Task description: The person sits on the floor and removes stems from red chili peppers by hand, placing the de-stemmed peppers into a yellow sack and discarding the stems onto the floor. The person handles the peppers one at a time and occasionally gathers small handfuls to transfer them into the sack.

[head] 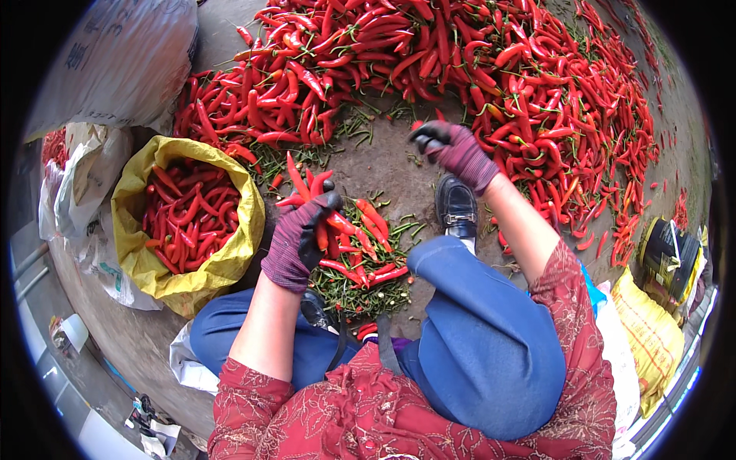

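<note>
My left hand (305, 236), in a purple knit glove with black-coated fingers, is closed around several red chili peppers (300, 181). Their tips stick out above and below the fist. Beneath it, more loose red chilies (356, 261) lie on a heap of green stems (359, 293) between my feet. My right hand (445, 144), gloved alike, is over the ground near the inner edge of the big chili pile (552, 115). Its fingers are curled and blurred. A bit of red shows at the fingertips, but whether they grip it is unclear.
A yellow woven sack (247, 195) with chilies inside stands open at left, beside white plastic bags (86, 172). A large printed sack (121, 63) is at upper left. At right are a black bucket (667, 259) and a yellow sack (650, 339). Cut stems (359, 123) litter the ground.
</note>
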A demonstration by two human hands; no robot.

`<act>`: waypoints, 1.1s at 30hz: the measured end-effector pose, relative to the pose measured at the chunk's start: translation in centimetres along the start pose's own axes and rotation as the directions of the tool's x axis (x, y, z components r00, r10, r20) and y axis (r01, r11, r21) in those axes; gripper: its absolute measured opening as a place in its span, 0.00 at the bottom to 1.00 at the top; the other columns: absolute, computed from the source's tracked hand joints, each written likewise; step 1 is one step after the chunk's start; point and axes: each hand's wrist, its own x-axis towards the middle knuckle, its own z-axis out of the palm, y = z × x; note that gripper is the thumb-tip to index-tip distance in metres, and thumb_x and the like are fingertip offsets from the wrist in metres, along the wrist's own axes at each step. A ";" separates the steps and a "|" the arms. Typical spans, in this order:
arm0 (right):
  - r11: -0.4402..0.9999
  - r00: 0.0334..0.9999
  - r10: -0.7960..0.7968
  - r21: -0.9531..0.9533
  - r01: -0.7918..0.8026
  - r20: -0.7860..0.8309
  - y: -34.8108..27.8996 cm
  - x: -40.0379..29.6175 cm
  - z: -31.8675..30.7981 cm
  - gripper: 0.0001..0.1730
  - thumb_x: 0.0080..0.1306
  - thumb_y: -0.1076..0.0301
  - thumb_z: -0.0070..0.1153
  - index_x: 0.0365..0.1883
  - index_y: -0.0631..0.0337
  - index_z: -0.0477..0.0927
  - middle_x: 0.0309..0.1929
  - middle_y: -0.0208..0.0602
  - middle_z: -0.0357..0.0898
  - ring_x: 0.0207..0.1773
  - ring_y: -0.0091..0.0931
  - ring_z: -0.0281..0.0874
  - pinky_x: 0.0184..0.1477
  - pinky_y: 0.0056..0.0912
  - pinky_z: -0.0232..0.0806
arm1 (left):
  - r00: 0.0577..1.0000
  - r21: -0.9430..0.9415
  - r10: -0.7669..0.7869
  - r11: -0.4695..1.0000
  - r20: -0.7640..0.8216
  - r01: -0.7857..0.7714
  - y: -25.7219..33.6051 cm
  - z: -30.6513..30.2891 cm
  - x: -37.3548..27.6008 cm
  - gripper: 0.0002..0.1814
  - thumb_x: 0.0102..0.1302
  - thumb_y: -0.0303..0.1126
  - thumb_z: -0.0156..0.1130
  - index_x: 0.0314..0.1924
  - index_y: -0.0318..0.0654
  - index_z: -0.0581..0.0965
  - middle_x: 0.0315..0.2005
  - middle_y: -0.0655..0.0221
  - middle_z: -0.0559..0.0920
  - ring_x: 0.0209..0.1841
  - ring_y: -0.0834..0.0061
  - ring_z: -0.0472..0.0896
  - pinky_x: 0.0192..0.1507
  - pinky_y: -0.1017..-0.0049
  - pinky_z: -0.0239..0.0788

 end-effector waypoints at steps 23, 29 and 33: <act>0.281 0.970 0.102 -0.929 -0.240 -0.219 3.6 3.1 -5.4 0.16 0.60 0.61 0.49 0.46 0.52 0.75 0.49 0.37 0.72 0.45 0.36 0.76 0.43 0.39 0.70 | 0.991 0.200 -0.048 0.980 0.125 0.022 0.3 2.3 -1.7 0.22 0.56 0.26 0.62 0.52 0.33 0.69 0.36 0.61 0.79 0.32 0.71 0.82 0.36 0.74 0.76; 0.760 0.772 0.551 0.193 -0.621 0.316 -4.9 -0.3 2.2 0.20 0.61 0.58 0.52 0.49 0.57 0.71 0.39 0.39 0.79 0.43 0.28 0.76 0.41 0.33 0.69 | 0.953 0.497 0.295 0.818 0.071 -0.290 -2.1 1.7 -0.1 0.28 0.50 0.28 0.68 0.52 0.36 0.67 0.44 0.65 0.76 0.43 0.76 0.77 0.45 0.76 0.71; 0.990 0.888 0.122 -0.118 -0.077 0.444 -7.7 -2.2 5.8 0.22 0.61 0.63 0.52 0.54 0.57 0.70 0.43 0.38 0.78 0.44 0.28 0.74 0.48 0.30 0.67 | 0.816 0.728 0.489 0.431 0.307 -0.532 -3.3 0.5 1.2 0.26 0.47 0.28 0.69 0.48 0.38 0.72 0.41 0.68 0.78 0.41 0.76 0.77 0.45 0.76 0.70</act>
